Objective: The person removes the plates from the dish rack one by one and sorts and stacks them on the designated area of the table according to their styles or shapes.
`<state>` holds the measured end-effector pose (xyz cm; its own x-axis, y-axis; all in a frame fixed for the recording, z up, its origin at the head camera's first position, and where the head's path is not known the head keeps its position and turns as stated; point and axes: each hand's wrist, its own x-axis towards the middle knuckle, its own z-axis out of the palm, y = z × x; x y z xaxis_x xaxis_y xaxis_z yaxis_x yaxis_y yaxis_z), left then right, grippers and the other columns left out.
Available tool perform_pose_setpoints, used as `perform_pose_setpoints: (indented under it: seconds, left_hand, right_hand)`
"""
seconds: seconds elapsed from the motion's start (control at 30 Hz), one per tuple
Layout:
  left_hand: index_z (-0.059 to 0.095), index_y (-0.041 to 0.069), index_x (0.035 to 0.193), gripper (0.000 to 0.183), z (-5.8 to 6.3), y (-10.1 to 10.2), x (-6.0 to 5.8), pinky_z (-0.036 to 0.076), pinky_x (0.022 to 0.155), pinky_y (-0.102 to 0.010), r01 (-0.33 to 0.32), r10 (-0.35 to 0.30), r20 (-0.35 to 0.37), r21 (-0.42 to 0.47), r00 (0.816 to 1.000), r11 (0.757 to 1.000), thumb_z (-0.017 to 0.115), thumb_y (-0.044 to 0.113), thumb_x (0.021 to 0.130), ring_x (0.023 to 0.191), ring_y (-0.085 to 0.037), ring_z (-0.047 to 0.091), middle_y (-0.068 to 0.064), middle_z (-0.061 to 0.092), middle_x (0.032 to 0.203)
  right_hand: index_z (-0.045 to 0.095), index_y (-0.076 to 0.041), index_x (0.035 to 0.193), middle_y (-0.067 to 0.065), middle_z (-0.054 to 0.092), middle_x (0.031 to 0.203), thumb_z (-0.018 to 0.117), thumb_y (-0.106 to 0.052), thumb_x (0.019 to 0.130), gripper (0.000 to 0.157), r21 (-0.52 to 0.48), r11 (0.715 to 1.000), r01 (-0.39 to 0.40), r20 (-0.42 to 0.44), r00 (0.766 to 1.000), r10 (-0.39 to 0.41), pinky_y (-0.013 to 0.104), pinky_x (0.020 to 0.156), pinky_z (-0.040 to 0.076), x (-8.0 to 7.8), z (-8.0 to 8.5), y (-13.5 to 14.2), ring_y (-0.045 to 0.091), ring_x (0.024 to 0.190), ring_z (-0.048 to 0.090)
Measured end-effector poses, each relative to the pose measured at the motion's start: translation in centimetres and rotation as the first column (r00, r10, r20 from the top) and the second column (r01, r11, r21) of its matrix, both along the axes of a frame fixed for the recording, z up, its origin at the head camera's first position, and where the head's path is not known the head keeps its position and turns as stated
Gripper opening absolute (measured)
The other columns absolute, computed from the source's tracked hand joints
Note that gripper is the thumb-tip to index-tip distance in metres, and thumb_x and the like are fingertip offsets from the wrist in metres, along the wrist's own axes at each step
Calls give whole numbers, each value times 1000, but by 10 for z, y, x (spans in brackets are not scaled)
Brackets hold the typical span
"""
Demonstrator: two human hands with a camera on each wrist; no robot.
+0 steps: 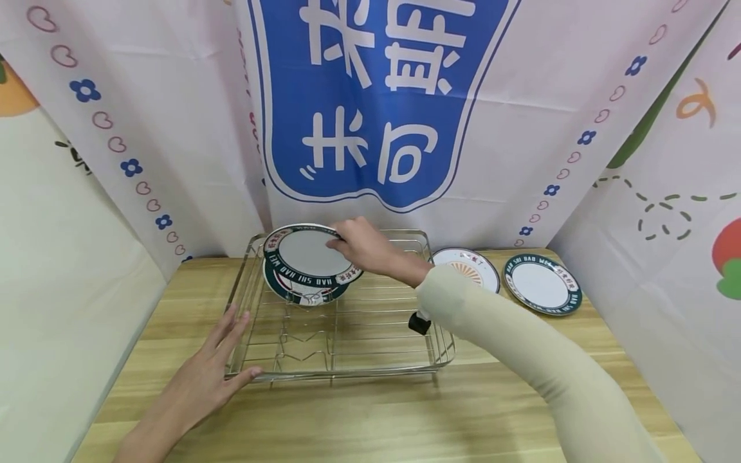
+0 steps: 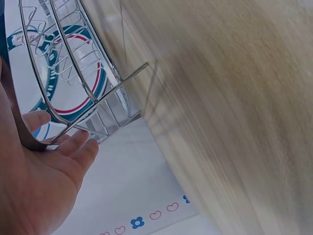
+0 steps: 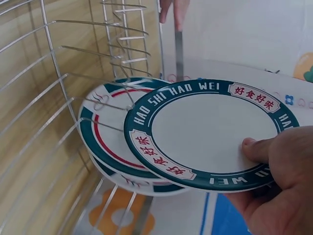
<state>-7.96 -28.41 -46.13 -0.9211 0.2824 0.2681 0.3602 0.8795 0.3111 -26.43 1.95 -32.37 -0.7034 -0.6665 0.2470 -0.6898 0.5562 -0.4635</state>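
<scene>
My right hand [image 1: 365, 245] pinches the right edge of a white plate with a dark green lettered rim [image 3: 210, 132], thumb on its face. The plate is tilted over the back left of a wire dish rack [image 1: 382, 372]. Just behind and below it, a plate with a green rim and red ring [image 3: 100, 129] stands in the rack, with another plate edge showing underneath. My left hand [image 1: 199, 386] touches the rack's front left corner with fairly straight fingers, thumb near the front rail. In the left wrist view the fingers [image 2: 73, 147] lie against the rack's rim [image 2: 95, 105].
On the table right of the rack lie a plate with an orange sunburst [image 1: 471, 270], partly hidden by the sleeve, and a green-rimmed white plate [image 1: 541, 285]. A black clip-like piece [image 1: 419, 323] is at the rack's right side. Printed cloth [image 1: 509, 128] hangs behind the table.
</scene>
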Motion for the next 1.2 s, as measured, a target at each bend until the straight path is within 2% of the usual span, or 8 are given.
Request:
perform_pose_setpoints:
  seconds: [0.13, 0.47, 0.63, 0.73, 0.8, 0.97, 1.1, 1.2]
  left_hand:
    - [17, 19, 172, 103, 0, 0, 0, 57, 82, -73, 1, -1, 1, 1, 1000, 1000, 77, 50, 95, 122, -64, 58, -19, 11, 177]
    - [16, 18, 172, 102, -1, 1, -1, 59, 80, -70, 4, -4, -1, 1, 1000, 1000, 76, 50, 95, 119, -62, 61, -20, 12, 176]
    - [18, 17, 171, 100, 0, 0, 0, 60, 78, -66, 1, -1, -1, 2, 1000, 1000, 76, 48, 96, 117, -61, 63, -20, 12, 176]
    - [19, 16, 171, 99, 0, -1, 0, 62, 73, -61, 2, -2, -1, 0, 1000, 1000, 75, 49, 96, 114, -60, 65, -20, 12, 176]
    - [18, 16, 171, 99, 1, -1, -1, 62, 70, -59, 3, -3, 1, 2, 1000, 1000, 75, 49, 97, 113, -60, 65, -20, 12, 176]
    - [19, 16, 171, 99, 2, -1, -1, 62, 69, -61, 8, -8, 8, 9, 1000, 1000, 75, 49, 96, 111, -60, 66, -19, 11, 177]
    - [22, 15, 171, 98, 2, -2, 0, 61, 72, -63, 9, -9, 2, 7, 1000, 1000, 76, 49, 96, 111, -60, 66, -20, 13, 176]
    - [23, 14, 170, 98, 2, -2, 0, 61, 74, -64, 11, -11, -2, 8, 1000, 1000, 76, 48, 96, 112, -60, 65, -22, 16, 175]
  right_hand:
    - [76, 0, 109, -3, 43, 62, 67, -10, 105, 14, -52, 998, 23, -1, 1000, -23, 20, 50, 34, -1, 10, 10, 9, 52, 42]
    - [77, -2, 111, -3, 38, 59, 70, -12, 103, 14, -64, 994, 83, -58, 995, -87, 22, 49, 30, 6, 33, 51, 10, 49, 34]
    - [76, 0, 114, 1, 49, 61, 70, -11, 103, 17, -63, 991, 119, -88, 988, -124, 24, 49, 35, 7, 43, 79, 12, 50, 40]
    - [76, 0, 121, 8, 69, 74, 70, -11, 103, 21, -56, 987, 150, -115, 981, -155, 27, 54, 41, 5, 48, 97, 15, 57, 50]
    - [75, 0, 124, 12, 75, 84, 70, -11, 103, 24, -50, 983, 175, -126, 975, -180, 29, 57, 44, 4, 51, 110, 17, 60, 53]
    - [73, 2, 125, 18, 77, 89, 69, -9, 103, 25, -52, 964, 261, -91, 960, -265, 27, 53, 42, 1, 53, 146, 20, 59, 55]
    - [73, 4, 123, 23, 78, 96, 67, -8, 104, 24, -60, 942, 330, -48, 942, -333, 25, 55, 50, -1, 52, 172, 28, 68, 70]
    - [72, 7, 121, 26, 77, 94, 67, -10, 104, 25, -50, 921, 385, -22, 922, -387, 24, 55, 53, -1, 53, 192, 31, 71, 72]
